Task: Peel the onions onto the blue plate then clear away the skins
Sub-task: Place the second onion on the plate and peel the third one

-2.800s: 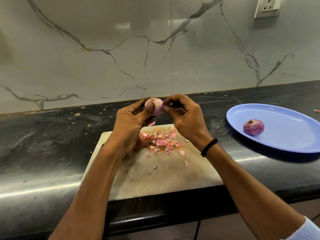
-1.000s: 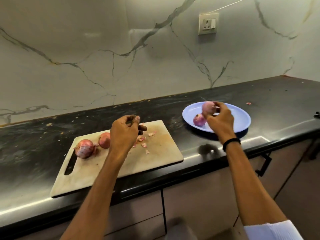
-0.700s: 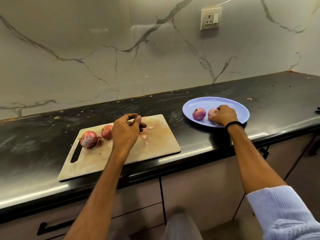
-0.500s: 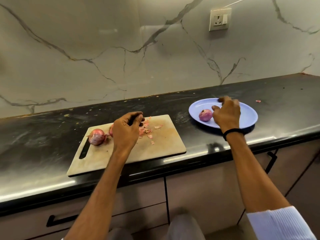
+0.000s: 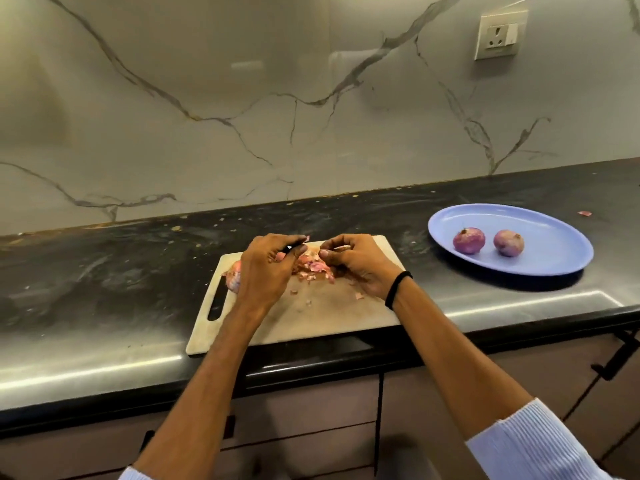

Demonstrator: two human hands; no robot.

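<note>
Two peeled onions (image 5: pixel 469 240) sit side by side on the blue plate (image 5: pixel 554 261), off to the right on the dark table (image 5: pixel 104 271). Both hands are over the chopping board (image 5: pixel 311 317). The left hand (image 5: pixel 266 268) curls loosely above the pile of skins (image 5: pixel 311 266), with something thin and dark poking out between thumb and fingers; it may be a small knife, but I cannot say for sure, so whether that grip is holding anything I cannot tell. The right hand (image 5: pixel 353 263) is half-curled, fingertips tucked in, and nothing shows inside it, though again I cannot tell for certain.

One unpeeled onion (image 5: pixel 233 277) peeks out behind the left wrist, resting on the board near its handle slot. That looks like the next one to do. Pick it up well clear of the skins, nick the dry layer at the root end and pull it away in wide strips, letting the bits fall on the board, not the table, where a stray scrap (image 5: pixel 584 213) already lies beyond the plate.

No brand, label or writing can be read anywhere; the wall socket (image 5: pixel 500 36) carries no legible mark.
</note>
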